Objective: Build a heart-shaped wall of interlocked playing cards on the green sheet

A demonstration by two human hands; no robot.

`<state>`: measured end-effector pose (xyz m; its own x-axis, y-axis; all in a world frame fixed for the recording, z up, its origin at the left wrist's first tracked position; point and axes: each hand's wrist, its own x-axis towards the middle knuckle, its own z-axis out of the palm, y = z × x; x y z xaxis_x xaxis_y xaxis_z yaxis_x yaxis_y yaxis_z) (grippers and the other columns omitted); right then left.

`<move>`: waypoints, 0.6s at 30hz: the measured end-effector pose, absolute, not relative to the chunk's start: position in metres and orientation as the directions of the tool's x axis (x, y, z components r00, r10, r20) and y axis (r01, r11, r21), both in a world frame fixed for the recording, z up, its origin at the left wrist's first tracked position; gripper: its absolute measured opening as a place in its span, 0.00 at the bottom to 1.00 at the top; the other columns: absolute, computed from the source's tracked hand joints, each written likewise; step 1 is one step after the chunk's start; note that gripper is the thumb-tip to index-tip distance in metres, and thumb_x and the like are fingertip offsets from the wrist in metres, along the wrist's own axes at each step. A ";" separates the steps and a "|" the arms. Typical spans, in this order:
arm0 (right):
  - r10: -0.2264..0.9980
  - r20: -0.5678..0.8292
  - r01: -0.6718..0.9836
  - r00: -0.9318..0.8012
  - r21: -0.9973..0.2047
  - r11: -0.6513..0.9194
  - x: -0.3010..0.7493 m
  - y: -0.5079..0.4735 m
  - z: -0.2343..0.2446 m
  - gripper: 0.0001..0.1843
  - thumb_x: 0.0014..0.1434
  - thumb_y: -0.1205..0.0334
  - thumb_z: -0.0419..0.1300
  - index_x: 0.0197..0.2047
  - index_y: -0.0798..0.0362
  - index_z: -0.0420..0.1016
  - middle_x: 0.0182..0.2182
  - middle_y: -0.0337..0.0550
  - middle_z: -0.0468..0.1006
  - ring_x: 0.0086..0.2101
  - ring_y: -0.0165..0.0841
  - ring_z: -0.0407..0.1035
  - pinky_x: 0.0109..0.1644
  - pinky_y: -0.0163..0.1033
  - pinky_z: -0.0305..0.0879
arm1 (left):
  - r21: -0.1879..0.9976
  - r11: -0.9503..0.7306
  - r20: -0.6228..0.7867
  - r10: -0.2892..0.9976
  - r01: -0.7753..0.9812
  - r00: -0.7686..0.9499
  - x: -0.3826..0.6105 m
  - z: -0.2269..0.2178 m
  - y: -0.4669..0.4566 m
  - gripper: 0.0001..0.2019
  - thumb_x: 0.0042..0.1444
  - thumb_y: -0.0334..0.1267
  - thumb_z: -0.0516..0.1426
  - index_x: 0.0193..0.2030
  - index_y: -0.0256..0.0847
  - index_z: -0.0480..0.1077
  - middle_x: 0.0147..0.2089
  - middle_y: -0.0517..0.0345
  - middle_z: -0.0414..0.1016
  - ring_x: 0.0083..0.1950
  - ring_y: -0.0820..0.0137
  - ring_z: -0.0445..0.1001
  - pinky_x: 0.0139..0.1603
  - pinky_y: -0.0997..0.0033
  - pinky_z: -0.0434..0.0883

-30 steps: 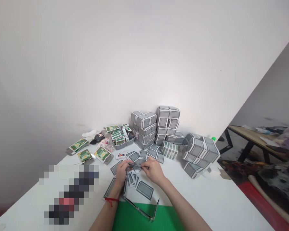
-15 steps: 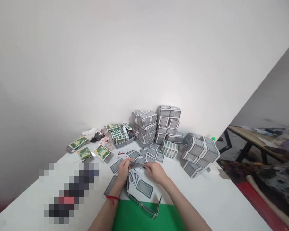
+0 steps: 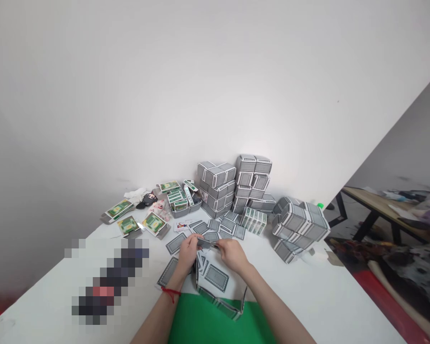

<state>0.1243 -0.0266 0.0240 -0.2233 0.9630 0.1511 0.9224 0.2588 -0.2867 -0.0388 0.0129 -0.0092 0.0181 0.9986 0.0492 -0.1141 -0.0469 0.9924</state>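
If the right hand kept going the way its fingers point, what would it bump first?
Probably the left hand: the right hand points left across the stack of cards both hold.

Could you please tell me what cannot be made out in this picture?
Head view, the only one:
- The faces of the cards pinched between the left hand and right hand: only a thin edge shows, too small.
- Whatever lies under the pixelated patch on the white table.
- The print on the green boxes: too small.
- The clutter on the far table: blurred, cut off by the right edge.
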 end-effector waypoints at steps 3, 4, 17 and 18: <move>0.964 0.145 0.913 -0.224 -0.314 0.260 0.120 -0.025 0.025 0.14 0.58 0.69 0.48 0.33 0.52 0.76 0.30 0.47 0.79 0.32 0.34 0.71 0.35 0.33 0.55 | 0.994 -0.057 0.057 0.998 -0.088 0.005 -0.037 -0.009 0.011 0.10 0.44 0.37 0.49 0.24 0.40 0.70 0.25 0.56 0.70 0.25 0.69 0.67 0.26 0.71 0.67; 0.963 0.145 0.907 -0.225 -0.330 0.262 0.120 -0.024 0.025 0.14 0.58 0.68 0.48 0.34 0.52 0.76 0.31 0.46 0.79 0.32 0.33 0.71 0.34 0.32 0.55 | 0.995 -0.059 0.059 0.998 -0.082 0.000 -0.036 -0.009 0.010 0.10 0.44 0.37 0.49 0.25 0.40 0.70 0.25 0.56 0.71 0.26 0.69 0.67 0.27 0.71 0.68; 0.978 0.031 0.888 -0.208 -0.412 0.202 0.122 -0.023 0.033 0.14 0.58 0.64 0.49 0.29 0.56 0.74 0.26 0.46 0.78 0.26 0.32 0.69 0.31 0.32 0.56 | 0.991 -0.001 0.011 0.997 -0.136 0.071 -0.031 -0.005 0.005 0.13 0.41 0.36 0.50 0.30 0.36 0.74 0.36 0.51 0.77 0.37 0.64 0.73 0.36 0.66 0.73; 0.981 0.021 0.881 -0.193 -0.437 0.183 0.119 -0.022 0.033 0.14 0.58 0.65 0.48 0.29 0.56 0.73 0.24 0.46 0.77 0.26 0.32 0.70 0.31 0.32 0.57 | 0.988 0.007 0.007 0.996 -0.153 0.092 -0.032 -0.004 0.004 0.14 0.41 0.36 0.50 0.31 0.35 0.74 0.37 0.51 0.77 0.39 0.63 0.73 0.37 0.65 0.74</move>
<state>0.1195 -0.0221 0.0332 -0.1931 0.9810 0.0207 0.8807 0.1826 -0.4370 -0.0316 0.0040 -0.0044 0.0917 0.9958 0.0072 -0.1532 0.0070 0.9882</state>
